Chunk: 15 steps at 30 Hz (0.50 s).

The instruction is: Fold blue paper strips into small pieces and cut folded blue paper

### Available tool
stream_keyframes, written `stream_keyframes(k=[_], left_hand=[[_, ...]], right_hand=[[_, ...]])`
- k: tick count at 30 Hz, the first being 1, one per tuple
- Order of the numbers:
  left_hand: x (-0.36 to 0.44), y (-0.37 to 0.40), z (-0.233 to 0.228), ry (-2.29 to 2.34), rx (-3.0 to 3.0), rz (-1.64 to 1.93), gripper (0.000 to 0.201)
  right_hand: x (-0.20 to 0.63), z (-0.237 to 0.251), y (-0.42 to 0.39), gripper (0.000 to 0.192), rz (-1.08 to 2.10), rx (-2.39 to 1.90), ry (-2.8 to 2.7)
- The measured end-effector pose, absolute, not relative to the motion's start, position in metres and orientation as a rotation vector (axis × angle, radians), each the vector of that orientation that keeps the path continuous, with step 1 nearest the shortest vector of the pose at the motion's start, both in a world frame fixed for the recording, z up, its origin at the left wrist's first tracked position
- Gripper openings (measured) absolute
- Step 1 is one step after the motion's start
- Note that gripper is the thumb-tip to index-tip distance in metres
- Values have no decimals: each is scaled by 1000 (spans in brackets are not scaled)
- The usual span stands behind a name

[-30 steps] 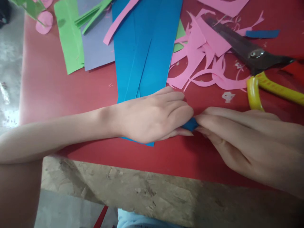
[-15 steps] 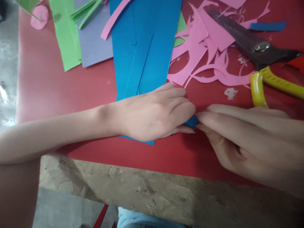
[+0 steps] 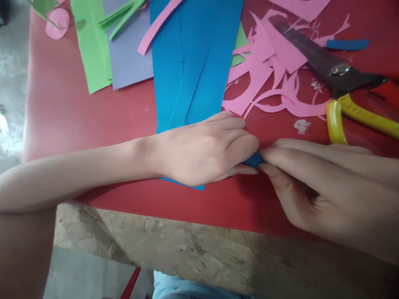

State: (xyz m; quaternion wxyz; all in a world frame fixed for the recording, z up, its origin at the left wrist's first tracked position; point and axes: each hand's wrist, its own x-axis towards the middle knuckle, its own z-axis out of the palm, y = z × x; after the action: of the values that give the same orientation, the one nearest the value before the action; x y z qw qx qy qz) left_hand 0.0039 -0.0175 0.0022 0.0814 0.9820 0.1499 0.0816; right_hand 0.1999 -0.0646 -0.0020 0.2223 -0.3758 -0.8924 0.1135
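A small blue paper piece (image 3: 254, 160) is pinched between the fingertips of both hands, low over the red mat (image 3: 93, 112). My left hand (image 3: 205, 151) reaches in from the left and rests on the near end of a long blue paper sheet (image 3: 193, 62). My right hand (image 3: 314, 187) comes from the right, its fingers closed on the same blue piece. Most of the piece is hidden by the fingers.
Large scissors (image 3: 339, 77) with yellow handles lie at the right on pink paper scraps (image 3: 268, 70). Green strips (image 3: 92, 50) and a lilac sheet (image 3: 127, 58) lie at the back left, with a pink paper roll (image 3: 57, 23) beyond. The wooden bench edge (image 3: 193, 249) runs along the front.
Both hands stay closed on the small blue piece; only the fingertips shift slightly. The view drifts a little.
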Motion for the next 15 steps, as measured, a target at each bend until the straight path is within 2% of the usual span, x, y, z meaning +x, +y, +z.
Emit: stream_keyframes(k=[6,15], left_hand=[[1,-19,4,372,2936,429,38],[2,-18,5,346,2961,383,39]], right_hand=[[204,2,-56,19,225,-946,-2517],[207,2,-55,23,142,-802,-2581]])
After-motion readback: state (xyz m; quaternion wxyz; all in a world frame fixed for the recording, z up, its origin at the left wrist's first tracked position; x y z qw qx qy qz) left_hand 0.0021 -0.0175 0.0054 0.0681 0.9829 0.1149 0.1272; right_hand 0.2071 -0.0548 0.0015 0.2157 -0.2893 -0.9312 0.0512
